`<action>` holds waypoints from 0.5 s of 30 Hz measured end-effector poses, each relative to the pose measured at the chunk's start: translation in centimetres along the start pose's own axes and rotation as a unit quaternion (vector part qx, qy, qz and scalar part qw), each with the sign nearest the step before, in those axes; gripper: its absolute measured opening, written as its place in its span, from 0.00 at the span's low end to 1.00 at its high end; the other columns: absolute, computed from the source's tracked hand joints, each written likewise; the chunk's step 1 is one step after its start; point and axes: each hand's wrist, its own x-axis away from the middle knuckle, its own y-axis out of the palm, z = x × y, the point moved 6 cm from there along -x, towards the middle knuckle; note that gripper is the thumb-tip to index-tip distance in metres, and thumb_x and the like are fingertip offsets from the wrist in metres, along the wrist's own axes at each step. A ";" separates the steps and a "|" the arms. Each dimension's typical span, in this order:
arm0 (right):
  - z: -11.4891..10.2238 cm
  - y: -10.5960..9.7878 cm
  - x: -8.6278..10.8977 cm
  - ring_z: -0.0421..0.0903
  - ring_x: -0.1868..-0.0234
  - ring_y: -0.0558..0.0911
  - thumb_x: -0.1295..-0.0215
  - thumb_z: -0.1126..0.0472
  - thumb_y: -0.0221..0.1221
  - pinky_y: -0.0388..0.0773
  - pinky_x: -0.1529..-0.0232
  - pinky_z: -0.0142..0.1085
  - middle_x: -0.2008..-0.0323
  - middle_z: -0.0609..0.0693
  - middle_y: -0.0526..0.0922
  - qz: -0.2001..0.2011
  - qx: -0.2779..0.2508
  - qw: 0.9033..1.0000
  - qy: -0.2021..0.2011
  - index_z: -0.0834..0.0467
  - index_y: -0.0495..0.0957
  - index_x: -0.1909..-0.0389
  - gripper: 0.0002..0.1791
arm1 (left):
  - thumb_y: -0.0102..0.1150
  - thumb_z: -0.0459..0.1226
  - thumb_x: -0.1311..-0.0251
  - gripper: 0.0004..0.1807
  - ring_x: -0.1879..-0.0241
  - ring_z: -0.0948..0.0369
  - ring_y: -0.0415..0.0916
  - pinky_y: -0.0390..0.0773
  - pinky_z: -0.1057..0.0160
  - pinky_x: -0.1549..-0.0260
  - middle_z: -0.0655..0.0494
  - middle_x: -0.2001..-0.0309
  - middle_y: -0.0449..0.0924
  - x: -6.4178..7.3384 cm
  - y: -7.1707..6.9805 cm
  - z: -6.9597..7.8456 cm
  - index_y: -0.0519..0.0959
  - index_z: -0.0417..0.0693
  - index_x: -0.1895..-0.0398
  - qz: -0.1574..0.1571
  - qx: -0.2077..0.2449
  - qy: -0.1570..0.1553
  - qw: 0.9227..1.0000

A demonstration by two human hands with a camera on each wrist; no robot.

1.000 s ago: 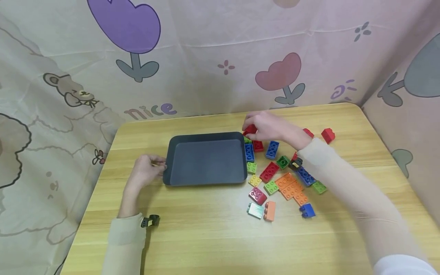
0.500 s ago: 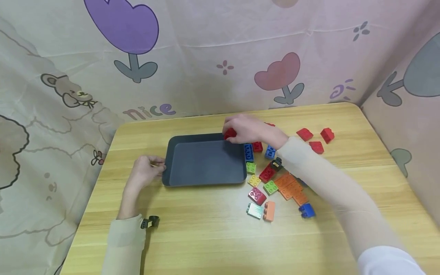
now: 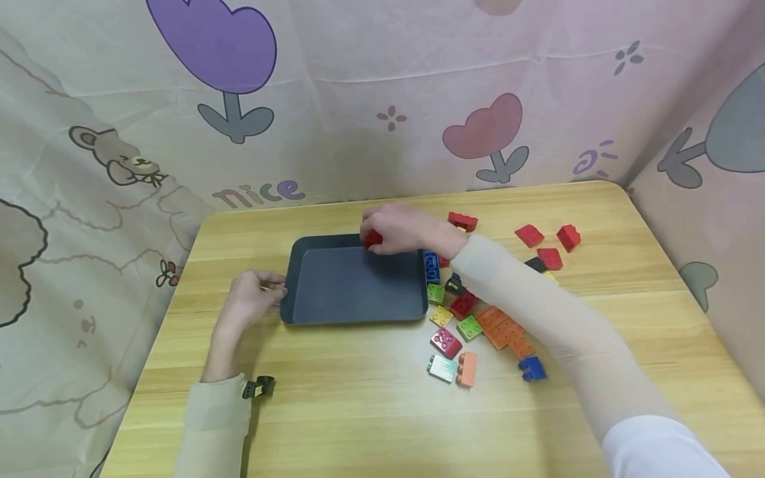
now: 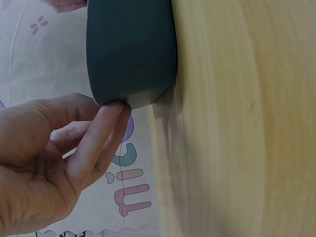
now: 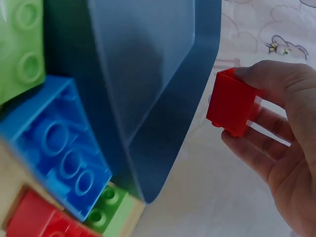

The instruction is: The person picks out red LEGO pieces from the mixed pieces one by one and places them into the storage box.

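My right hand [image 3: 394, 229] holds a red toy brick [image 3: 372, 239] above the far rim of the dark grey tray [image 3: 358, 285]. In the right wrist view the brick [image 5: 232, 103] is pinched between thumb and fingertips, a small gap from the tray wall [image 5: 177, 113]. My left hand [image 3: 254, 295] is at the tray's left side. Up close in the left wrist view, the left hand [image 4: 64, 153] pinches the tray's rim with thumb and fingers. The inside of the tray, as far as it shows, holds no bricks.
Right of the tray lie several loose bricks, among them a blue brick [image 3: 431, 267], a lime green brick [image 3: 469, 328], orange pieces [image 3: 505, 328] and a mint brick [image 3: 442, 368]. Red bricks [image 3: 529, 236] lie farther back. The right sleeve covers some pieces. A patterned cloth [image 3: 358, 99] hangs behind the table.
My right hand has moved left with the red brick, from the pile by the tray's far right corner to over its far rim. The left hand has stayed at the tray's left edge.
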 end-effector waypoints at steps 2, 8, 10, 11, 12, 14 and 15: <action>-0.5 0.2 -0.6 0.50 0.49 0.84 0.31 0.55 0.68 0.86 0.42 0.42 0.45 0.53 0.85 -0.009 0.004 1.000 -0.006 0.54 0.87 0.46 0.15 | 0.59 0.27 0.29 0.16 0.63 0.59 0.88 0.93 0.57 0.59 0.33 0.50 0.84 0.0 0.0 0.0 0.81 0.27 0.41 -0.001 0.000 -0.001 1.000; -1.8 0.6 -2.6 0.50 0.50 0.83 0.30 0.55 0.66 0.86 0.44 0.41 0.47 0.53 0.84 -0.032 0.027 0.999 -0.025 0.54 0.87 0.48 0.13 | 0.59 0.26 0.30 0.16 0.63 0.59 0.88 0.93 0.58 0.61 0.33 0.50 0.84 0.2 0.1 0.2 0.81 0.27 0.42 0.000 0.002 0.000 1.000; -2.2 0.7 -3.2 0.49 0.51 0.83 0.29 0.55 0.65 0.86 0.45 0.40 0.47 0.53 0.84 -0.039 0.033 0.998 -0.032 0.54 0.87 0.49 0.12 | 0.59 0.26 0.30 0.16 0.63 0.59 0.87 0.93 0.58 0.62 0.33 0.50 0.84 0.2 0.1 0.2 0.82 0.27 0.42 0.001 0.000 0.000 1.000; -2.4 0.8 -3.5 0.49 0.51 0.83 0.29 0.56 0.65 0.85 0.46 0.40 0.47 0.53 0.84 -0.042 0.036 0.998 -0.035 0.54 0.87 0.49 0.12 | 0.59 0.26 0.30 0.16 0.64 0.59 0.87 0.93 0.58 0.62 0.33 0.50 0.84 0.2 0.1 0.2 0.82 0.27 0.42 0.002 -0.001 0.001 1.000; -2.6 0.9 -3.8 0.50 0.52 0.83 0.29 0.56 0.64 0.85 0.46 0.41 0.48 0.53 0.84 -0.044 0.040 0.997 -0.039 0.54 0.87 0.49 0.12 | 0.59 0.26 0.30 0.16 0.64 0.59 0.87 0.93 0.58 0.62 0.33 0.50 0.84 0.2 0.1 0.2 0.82 0.27 0.42 0.002 -0.003 0.002 1.000; -3.0 1.1 -4.3 0.50 0.52 0.83 0.29 0.56 0.64 0.85 0.47 0.41 0.48 0.53 0.84 -0.048 0.047 0.997 -0.043 0.54 0.87 0.50 0.11 | 0.59 0.26 0.30 0.16 0.64 0.59 0.87 0.93 0.58 0.61 0.32 0.50 0.84 0.2 0.1 0.2 0.82 0.27 0.42 0.003 -0.004 0.003 1.000; -3.1 1.2 -4.6 0.50 0.52 0.83 0.29 0.57 0.64 0.85 0.48 0.41 0.48 0.53 0.83 -0.050 0.049 0.996 -0.046 0.54 0.87 0.50 0.11 | 0.59 0.26 0.29 0.16 0.64 0.59 0.87 0.93 0.58 0.61 0.32 0.50 0.84 0.2 0.1 0.3 0.82 0.27 0.42 0.003 -0.004 0.003 1.000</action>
